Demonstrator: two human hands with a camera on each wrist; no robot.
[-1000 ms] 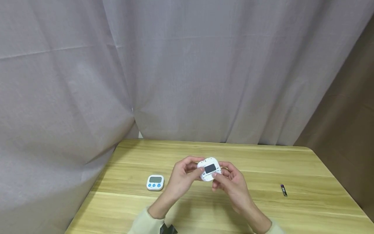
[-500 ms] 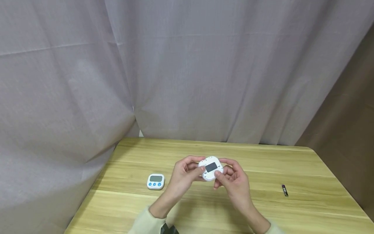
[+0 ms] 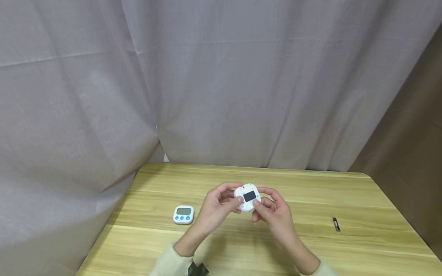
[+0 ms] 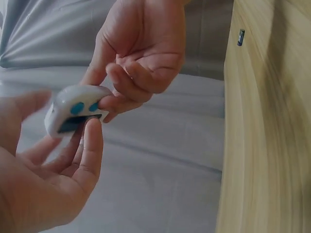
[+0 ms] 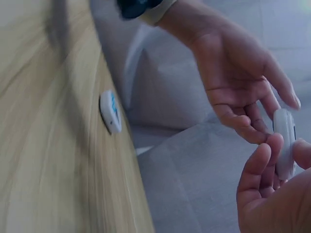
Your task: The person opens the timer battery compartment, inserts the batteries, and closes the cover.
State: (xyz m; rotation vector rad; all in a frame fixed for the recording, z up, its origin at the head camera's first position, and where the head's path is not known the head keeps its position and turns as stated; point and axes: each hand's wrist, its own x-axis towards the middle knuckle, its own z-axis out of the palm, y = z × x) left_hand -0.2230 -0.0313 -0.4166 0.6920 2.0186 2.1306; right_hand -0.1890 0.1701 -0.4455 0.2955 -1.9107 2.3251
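A white digital timer (image 3: 247, 206) is held up over the table, its back with a dark rectangle towards the head camera. My left hand (image 3: 215, 211) pinches its left side, the thumb lying on the back. On the opposite side my right hand (image 3: 277, 217) grips it, with the thumb at the lower right corner of the back. Blue buttons and the screen of this timer (image 4: 73, 108) face the left wrist camera, partly covered by fingers. The right wrist view shows the timer (image 5: 283, 138) edge-on between both hands.
A second white timer (image 3: 183, 214) with blue buttons lies face up on the wooden table (image 3: 138, 245), left of the hands. A small dark battery (image 3: 336, 224) lies at the right. Grey curtain (image 3: 221, 84) hangs behind the table.
The held timer has tilted slightly and shifted a little between the hands. My right thumb has moved slightly on its back. The other timer and the battery stay put.
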